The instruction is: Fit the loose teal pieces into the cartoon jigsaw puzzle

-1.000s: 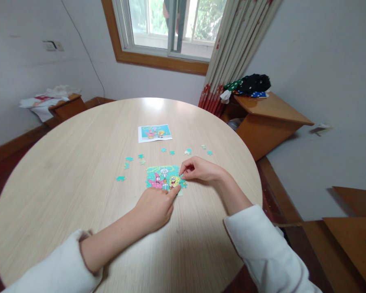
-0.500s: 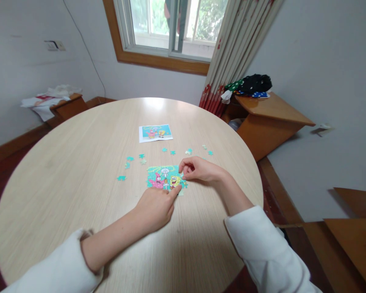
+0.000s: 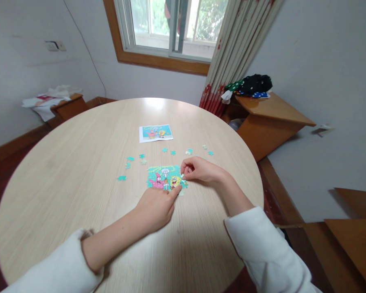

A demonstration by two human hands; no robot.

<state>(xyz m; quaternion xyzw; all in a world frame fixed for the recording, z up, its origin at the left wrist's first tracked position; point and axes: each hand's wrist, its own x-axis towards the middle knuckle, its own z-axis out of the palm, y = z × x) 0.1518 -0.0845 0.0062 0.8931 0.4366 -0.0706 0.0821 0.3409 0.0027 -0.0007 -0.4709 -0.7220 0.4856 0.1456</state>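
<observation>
A: While loose teal pieces [image 3: 121, 178] lie scattered on the left of the round table [image 3: 64, 191], where is the left hand [image 3: 155, 205]?

B: To their right, at the near side of the partly assembled jigsaw [image 3: 165, 173]. The index finger is extended, its tip on the jigsaw's lower right portion; the remaining fingers are folded, and whether they enclose anything cannot be told.

A: How does the jigsaw lie?

B: Flat on the table, its long axis running left to right, between the left hand and the printed picture card [image 3: 156, 133], which lies apart on the far side.

A: Which hand is nearer its upper right edge?

B: The right hand [image 3: 199, 169], directly at that edge; the jigsaw thus extends to its left. Thumb and index finger meet, apparently pinching a small pale piece [image 3: 183, 177]. Beyond this hand lie further loose pieces [image 3: 210, 153].
</observation>
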